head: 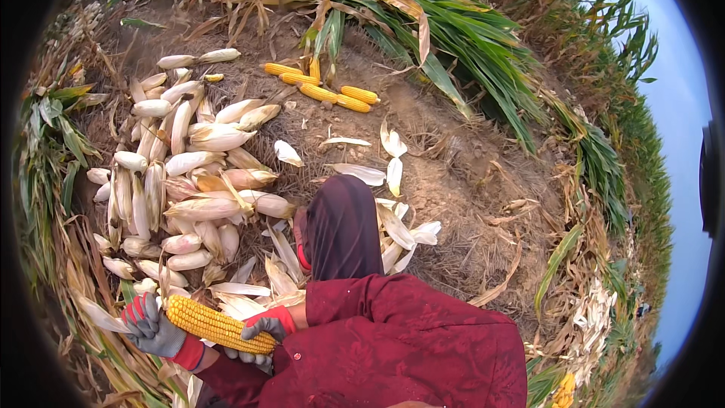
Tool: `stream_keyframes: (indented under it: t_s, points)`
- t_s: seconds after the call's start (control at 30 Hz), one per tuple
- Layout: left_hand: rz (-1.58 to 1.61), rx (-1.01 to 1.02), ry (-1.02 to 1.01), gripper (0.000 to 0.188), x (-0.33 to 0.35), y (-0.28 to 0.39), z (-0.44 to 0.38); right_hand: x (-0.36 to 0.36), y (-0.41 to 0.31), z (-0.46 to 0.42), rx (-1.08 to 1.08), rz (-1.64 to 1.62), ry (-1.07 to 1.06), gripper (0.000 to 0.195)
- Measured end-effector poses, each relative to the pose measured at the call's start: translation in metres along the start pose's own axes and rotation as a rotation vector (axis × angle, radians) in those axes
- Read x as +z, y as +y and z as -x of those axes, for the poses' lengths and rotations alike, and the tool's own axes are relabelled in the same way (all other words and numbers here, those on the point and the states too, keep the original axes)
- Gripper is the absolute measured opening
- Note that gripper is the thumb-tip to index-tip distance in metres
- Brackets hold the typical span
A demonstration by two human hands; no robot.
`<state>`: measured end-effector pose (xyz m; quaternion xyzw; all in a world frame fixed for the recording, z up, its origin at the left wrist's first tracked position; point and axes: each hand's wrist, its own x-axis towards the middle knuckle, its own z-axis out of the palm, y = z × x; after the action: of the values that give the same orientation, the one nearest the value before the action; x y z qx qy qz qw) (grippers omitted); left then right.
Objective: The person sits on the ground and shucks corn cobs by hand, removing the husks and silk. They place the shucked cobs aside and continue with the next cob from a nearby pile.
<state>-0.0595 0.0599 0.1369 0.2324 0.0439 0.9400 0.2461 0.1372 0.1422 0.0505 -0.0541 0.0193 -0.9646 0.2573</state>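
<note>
A bare yellow ear of corn (212,323) lies slantwise between my two gloved hands. My right hand (265,330), in a grey and red work glove, is shut around its lower right end, with fingers partly beneath it. At its upper left end, my left hand (152,328), gloved alike, is closed on a pale husk (99,313) that trails out to the left. Up and left of my hands lies a large pile of ears in pale husks (204,209). Several husked yellow ears (318,92) lie on the soil farther up.
My bent knee (345,226) rises beside the pile. Loose husks (396,226) lie around it. Cut green and dry corn stalks (447,28) form a band across the top. More husks (592,317) and yellow ears (563,391) lie at lower right, near standing corn (651,181).
</note>
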Motion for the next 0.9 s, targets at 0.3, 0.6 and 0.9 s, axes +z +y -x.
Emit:
stream_keyframes:
  t_s: [0.3,0.6,0.9]
  points:
    - [-0.581,0.442,0.423,0.028,0.031,0.027,-0.038,0.026,-0.012,-0.001,-0.149,-0.213,-0.11,0.052]
    - [-0.127,-0.323,0.116,0.075,-0.023,0.091,-0.023,0.014,-0.019,-0.001,-0.37,-0.208,-0.106,0.061]
    - [-0.052,-0.267,0.049,0.056,-0.067,0.076,-0.056,-0.068,-0.021,-0.009,-0.386,-0.18,0.757,0.055]
